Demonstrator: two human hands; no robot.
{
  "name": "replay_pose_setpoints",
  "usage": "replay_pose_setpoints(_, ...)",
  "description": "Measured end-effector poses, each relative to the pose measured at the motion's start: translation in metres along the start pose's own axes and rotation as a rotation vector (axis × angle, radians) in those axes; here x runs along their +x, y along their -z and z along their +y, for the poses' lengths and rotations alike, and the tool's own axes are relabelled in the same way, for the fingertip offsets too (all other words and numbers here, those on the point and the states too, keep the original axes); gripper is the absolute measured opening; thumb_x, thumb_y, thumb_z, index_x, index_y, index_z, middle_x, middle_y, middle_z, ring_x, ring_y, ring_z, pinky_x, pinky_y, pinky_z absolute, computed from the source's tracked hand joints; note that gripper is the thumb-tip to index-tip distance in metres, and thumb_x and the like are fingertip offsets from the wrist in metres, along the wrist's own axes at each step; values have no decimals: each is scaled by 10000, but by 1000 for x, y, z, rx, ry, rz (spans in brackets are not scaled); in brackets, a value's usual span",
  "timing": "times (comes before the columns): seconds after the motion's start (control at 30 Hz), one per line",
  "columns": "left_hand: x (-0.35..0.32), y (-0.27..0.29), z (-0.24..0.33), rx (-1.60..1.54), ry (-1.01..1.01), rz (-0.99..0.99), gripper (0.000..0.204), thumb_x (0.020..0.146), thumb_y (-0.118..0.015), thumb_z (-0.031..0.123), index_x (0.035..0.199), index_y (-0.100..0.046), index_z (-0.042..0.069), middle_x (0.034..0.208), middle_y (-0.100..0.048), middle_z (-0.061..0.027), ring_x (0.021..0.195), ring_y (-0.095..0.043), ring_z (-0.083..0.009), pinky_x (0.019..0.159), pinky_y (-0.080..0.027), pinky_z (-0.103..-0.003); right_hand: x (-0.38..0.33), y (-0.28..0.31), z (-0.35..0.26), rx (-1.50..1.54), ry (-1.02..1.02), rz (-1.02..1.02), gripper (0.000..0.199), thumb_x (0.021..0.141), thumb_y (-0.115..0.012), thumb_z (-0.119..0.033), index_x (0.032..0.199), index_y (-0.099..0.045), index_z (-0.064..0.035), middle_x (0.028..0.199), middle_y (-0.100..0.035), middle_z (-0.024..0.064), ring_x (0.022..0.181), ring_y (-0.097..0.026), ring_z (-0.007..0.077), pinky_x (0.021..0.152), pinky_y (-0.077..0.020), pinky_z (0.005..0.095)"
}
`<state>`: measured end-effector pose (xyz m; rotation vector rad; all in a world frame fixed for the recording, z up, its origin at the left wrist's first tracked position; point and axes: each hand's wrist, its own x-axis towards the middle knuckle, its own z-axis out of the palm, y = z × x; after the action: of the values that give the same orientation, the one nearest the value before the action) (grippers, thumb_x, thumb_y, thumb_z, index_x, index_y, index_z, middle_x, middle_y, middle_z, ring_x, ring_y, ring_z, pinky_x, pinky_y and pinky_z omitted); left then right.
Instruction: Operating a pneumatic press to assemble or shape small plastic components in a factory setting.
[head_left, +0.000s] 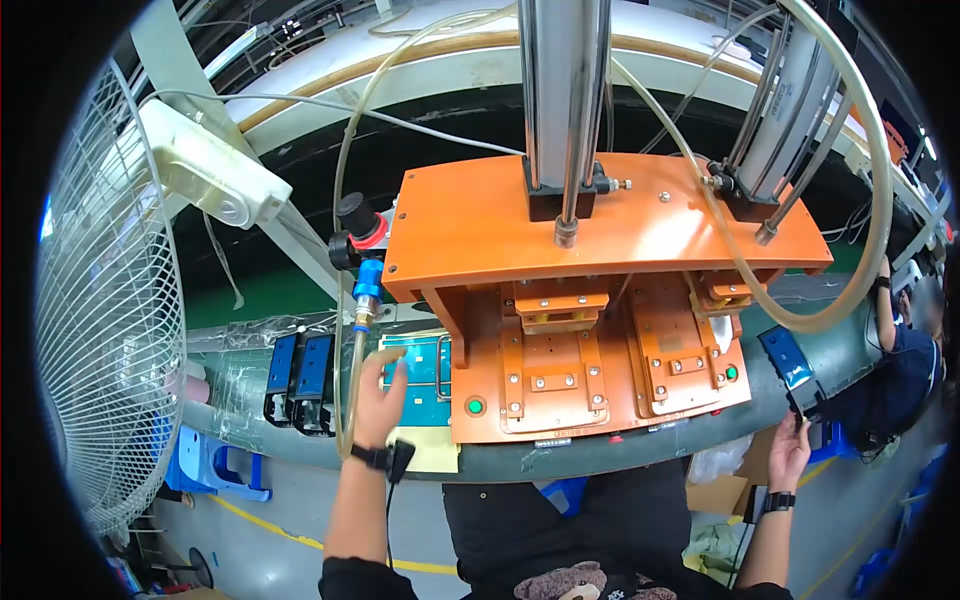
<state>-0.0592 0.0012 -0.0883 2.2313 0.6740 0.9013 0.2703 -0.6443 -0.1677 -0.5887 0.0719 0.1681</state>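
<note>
My left hand (378, 408) is raised beside the press, fingers apart and nothing visible in it. Under and beside it lies a teal sheet (428, 400) with a yellow sheet (432, 452) below. Out to the right, my right hand (789, 456) pinches the near end of a rectangular black-and-blue part (787, 357), tilted over the bench edge. In the middle stands an orange pneumatic press (600, 215) with two fixture beds: the left bed (552, 382) and the right bed (678, 360). No part shows on either bed.
Two blue-and-black parts (300, 365) stand side by side at the left of the green bench (240, 345). A caged fan (110, 290) fills the far left. Air hoses (350, 150) loop over the press. A co-worker (900, 370) sits at the right.
</note>
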Motion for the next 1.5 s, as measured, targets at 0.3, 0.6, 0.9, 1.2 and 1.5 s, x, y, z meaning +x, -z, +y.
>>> replay_pose_setpoints(0.3, 127, -91, -185, 145, -364, -104, 202, 912, -617, 179, 1025, -650, 15, 952, -695, -178, 871, -670, -306, 745, -515, -391, 31, -32, 76, -92, -126, -89, 247, 1022, -496, -141, 1182, -583, 26, 1210, -647, 146, 1150, -609, 256, 1061, -461, 378)
replay_pose_setpoints(0.6, 103, -107, -186, 71, -296, -52, 195, 908, -625, 190, 965, -645, 4, 886, -676, -194, 817, -653, -336, 705, -500, -410, 28, -29, 67, -351, -234, 125, 235, 1003, -517, -233, 1107, -601, -40, 1058, -690, 150, 1042, -657, 276, 953, -531, 418)
replay_pose_setpoints(0.9, 118, -59, -140, 122, -103, -39, 208, 904, -632, 200, 905, -641, -7, 820, -656, -210, 763, -635, -365, 666, -484, -428, 34, -57, 66, -1057, -263, 35, 243, 979, -501, -281, 898, -579, -66, 590, -571, -8, 386, -462, 78, 348, -330, 207)
replay_pose_setpoints(1.2, 89, 19, -31, 143, 246, 2, 303, 904, -638, 234, 776, -608, -40, 689, -590, -243, 671, -575, -440, 590, -430, -468, 46, -57, 74, -829, -322, 236, 360, 983, -561, -386, 735, -538, -127, 541, -554, -19, 364, -430, 63, 341, -328, 187)
replay_pose_setpoints(1.5, -37, 90, -40, 169, 488, 33, 290, 912, -624, 213, 789, -614, -49, 618, -583, -173, 548, -547, -306, 548, -416, -400, 51, -50, 74, -844, -314, 216, 306, 953, -598, -411, 825, -566, -135, 608, -585, -35, 408, -482, 58, 359, -354, 179)
